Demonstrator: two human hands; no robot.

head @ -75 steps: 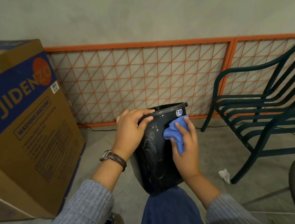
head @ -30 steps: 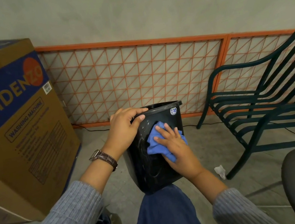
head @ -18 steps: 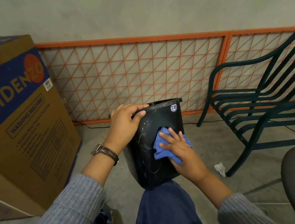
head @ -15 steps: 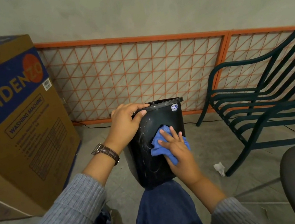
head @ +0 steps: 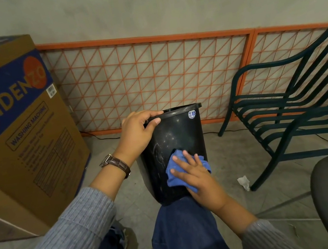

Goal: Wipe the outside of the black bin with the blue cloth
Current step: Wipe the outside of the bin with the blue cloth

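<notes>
Right hand (head: 203,183) flat on blue cloth (head: 174,180)

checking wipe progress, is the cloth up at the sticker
No, the cloth sits low on the bin, well below the sticker.

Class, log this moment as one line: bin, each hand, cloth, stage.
black bin: base against knee | left hand: grips its rim | right hand: presses blue cloth flat on lower side wall | stage: mid-wipe
</notes>
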